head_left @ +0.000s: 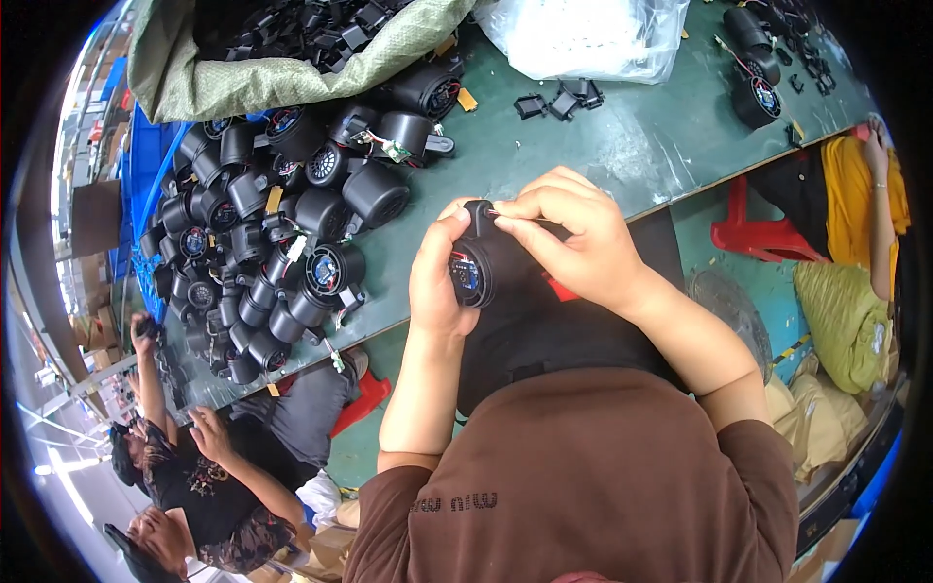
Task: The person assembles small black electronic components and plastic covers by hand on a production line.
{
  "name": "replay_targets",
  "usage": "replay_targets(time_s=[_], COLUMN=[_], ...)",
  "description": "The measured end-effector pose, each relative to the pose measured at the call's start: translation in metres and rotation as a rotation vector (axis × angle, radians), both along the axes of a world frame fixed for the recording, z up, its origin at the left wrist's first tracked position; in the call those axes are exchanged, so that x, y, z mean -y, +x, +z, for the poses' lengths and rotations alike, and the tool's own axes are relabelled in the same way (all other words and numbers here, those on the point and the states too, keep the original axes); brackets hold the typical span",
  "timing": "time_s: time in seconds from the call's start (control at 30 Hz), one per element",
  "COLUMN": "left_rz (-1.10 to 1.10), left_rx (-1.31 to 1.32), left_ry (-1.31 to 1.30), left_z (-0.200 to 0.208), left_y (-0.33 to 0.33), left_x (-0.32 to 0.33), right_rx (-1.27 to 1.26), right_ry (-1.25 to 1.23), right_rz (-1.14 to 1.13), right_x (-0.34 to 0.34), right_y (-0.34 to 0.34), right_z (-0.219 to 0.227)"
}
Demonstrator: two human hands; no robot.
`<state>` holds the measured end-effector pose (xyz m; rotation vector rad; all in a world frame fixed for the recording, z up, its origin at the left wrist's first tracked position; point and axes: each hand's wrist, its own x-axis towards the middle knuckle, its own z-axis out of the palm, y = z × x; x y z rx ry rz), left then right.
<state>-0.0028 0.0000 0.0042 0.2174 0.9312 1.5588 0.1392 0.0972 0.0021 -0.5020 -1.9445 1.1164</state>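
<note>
My left hand [434, 277] is wrapped round a black cylindrical plastic housing [483, 282], its thumb up by the short side arm. The housing's open end shows a blue circuit board and red wiring. At the top of that arm, my right hand [583, 233] pinches thin reddish wires [494, 212] between thumb and forefinger. Both hands are above my lap, at the table's near edge. To their left on the table lies a heap of similar black housings [377, 194], several with white connectors on loose wires.
A woven sack [292, 89] of small black parts stands at the back left of the green table [544, 146]. Beyond are a clear plastic bag [593, 39] and loose black clips [564, 105]. Red stools [743, 233] flank me; co-workers [214, 486] sit left, another right.
</note>
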Motion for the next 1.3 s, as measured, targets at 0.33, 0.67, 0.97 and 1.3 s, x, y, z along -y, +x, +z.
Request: replay_targets(time_s=[0.33, 0.67, 0.97, 1.3], left_rz=[0.000, -0.041, -0.026, -0.051], left_rx=[-0.494, -0.144, -0.017, -1.347], left_ry=[-0.014, -0.059, -0.062, 0.089], left_z=[-0.001, 0.001, 0.003, -0.007], left_y=[0.012, 0.007, 0.007, 0.003], left_x=[0.000, -0.003, -0.006, -0.012], right_rx=[-0.055, 0.067, 0.046, -0.110], right_ry=[-0.939, -0.340, -0.278, -1.007], right_rz=[0.063, -0.082, -0.069, 0.090], right_x=[0.009, 0.010, 0.009, 0.003], right_y=[0.006, 0.006, 0.012, 0.019], right_z=[0.005, 0.009, 0.007, -0.006])
